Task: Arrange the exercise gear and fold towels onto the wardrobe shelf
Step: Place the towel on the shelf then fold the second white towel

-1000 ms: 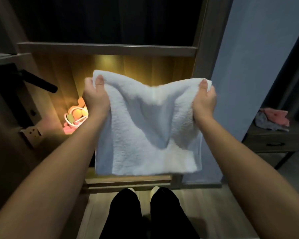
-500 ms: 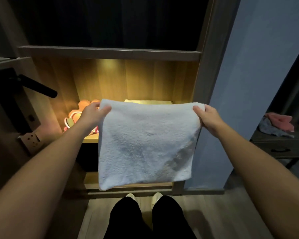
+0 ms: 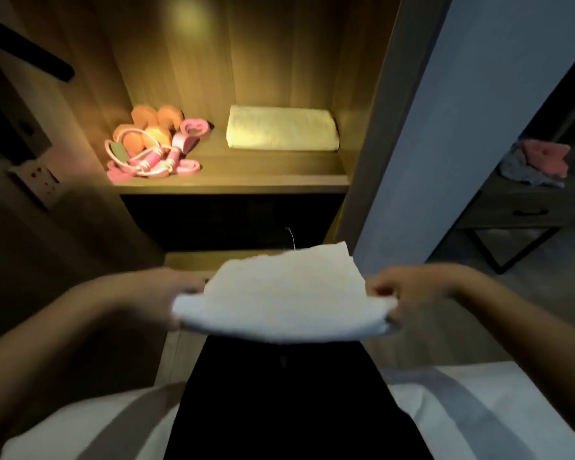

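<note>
I hold a white towel (image 3: 286, 300) flat and low over my lap, folded over on itself. My left hand (image 3: 166, 297) grips its left edge and my right hand (image 3: 409, 293) pinches its right edge. Ahead, the lit wooden wardrobe shelf (image 3: 233, 180) carries a folded pale towel (image 3: 281, 132) at the back right. On the shelf's left lies a heap of pink and orange exercise gear (image 3: 153, 146), with a skipping rope and bands. Both hands are blurred.
The wardrobe's right side panel (image 3: 375, 104) and a grey-blue wall (image 3: 472, 104) border the shelf. A dark side table (image 3: 525, 207) at the right bears pink and grey cloths (image 3: 538, 161). A wall socket (image 3: 40, 179) sits at the left. A white bed edge (image 3: 478, 413) lies below.
The towel hung upright before the shelf. Now it lies flat and folded, lowered to my lap, and the view has tilted down, showing the shelf's contents and the bed.
</note>
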